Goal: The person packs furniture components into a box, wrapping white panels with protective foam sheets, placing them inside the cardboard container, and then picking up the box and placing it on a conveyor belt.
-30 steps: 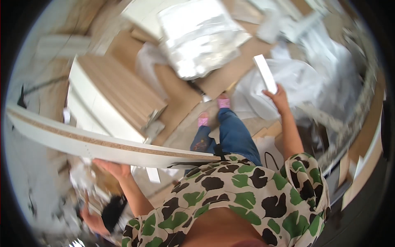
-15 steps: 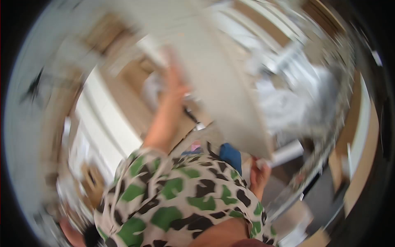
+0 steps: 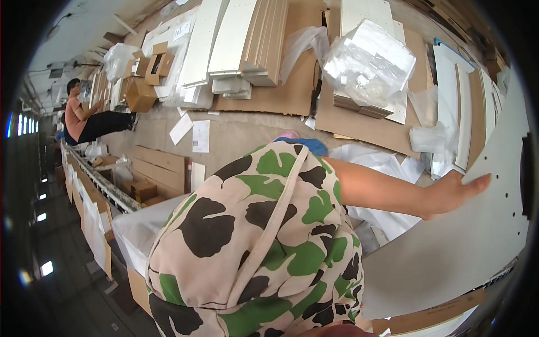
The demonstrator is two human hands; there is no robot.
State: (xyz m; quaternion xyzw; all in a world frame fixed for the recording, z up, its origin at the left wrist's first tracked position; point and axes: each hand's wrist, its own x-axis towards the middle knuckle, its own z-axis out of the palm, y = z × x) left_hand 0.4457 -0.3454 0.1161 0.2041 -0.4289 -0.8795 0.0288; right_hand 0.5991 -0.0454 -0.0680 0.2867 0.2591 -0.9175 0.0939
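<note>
A large white flat panel (image 3: 449, 253) with a row of small dark holes stands tilted at the right side of the view. My left hand (image 3: 455, 194) is closed round its edge, with the thumb lying on the near face and the other fingers mostly hidden behind. My left forearm reaches across to the right from the patterned sleeve. Nowhere in the picture does my right hand show. A crumpled clear plastic sheet (image 3: 387, 224) lies on the floor below my forearm.
White boards (image 3: 233, 39) are stacked on cardboard ahead. A plastic-wrapped bundle (image 3: 368, 64) rests on another stack. More panels (image 3: 477, 101) stand at far right. At far left a person (image 3: 81, 115) sits by open cartons (image 3: 140, 95). A rail-like conveyor edge (image 3: 106, 182) runs along the left.
The view has swung round, and the panel has gone from the middle to the right. My left hand stays on its edge. My right hand, earlier at the panel's lower end, has left the view.
</note>
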